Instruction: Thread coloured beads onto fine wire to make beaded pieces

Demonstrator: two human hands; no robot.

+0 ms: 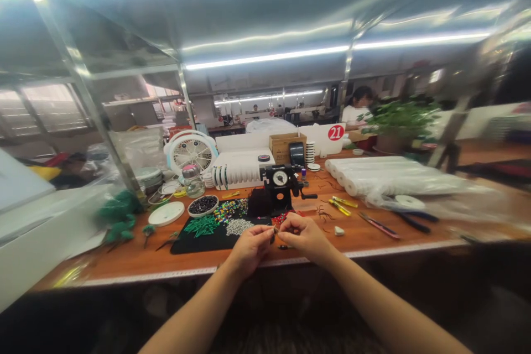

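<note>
My left hand [254,246] and my right hand [306,237] meet over the table's front part, thumbs and forefingers pinched close together. Something small and dark shows between the fingertips, too little of it to name. Just behind and left of them lies a black mat [182,244]. On it are silver beads [239,227], green tube-shaped pieces [201,225] and multicoloured beads [228,210]. Red beads [279,219] lie behind my fingers. Beyond stands a black hand-cranked machine [280,191] with a round dial. A small black piece [282,247] rests under my right hand.
A dish of dark beads [203,206], a white lid [166,213], a glass jar [193,182] and a fan [191,154] stand left. Rightward are yellow-handled tools [341,206], tweezers [379,225], pliers [415,220] and white rolls [381,174]. A person [359,108] sits beyond.
</note>
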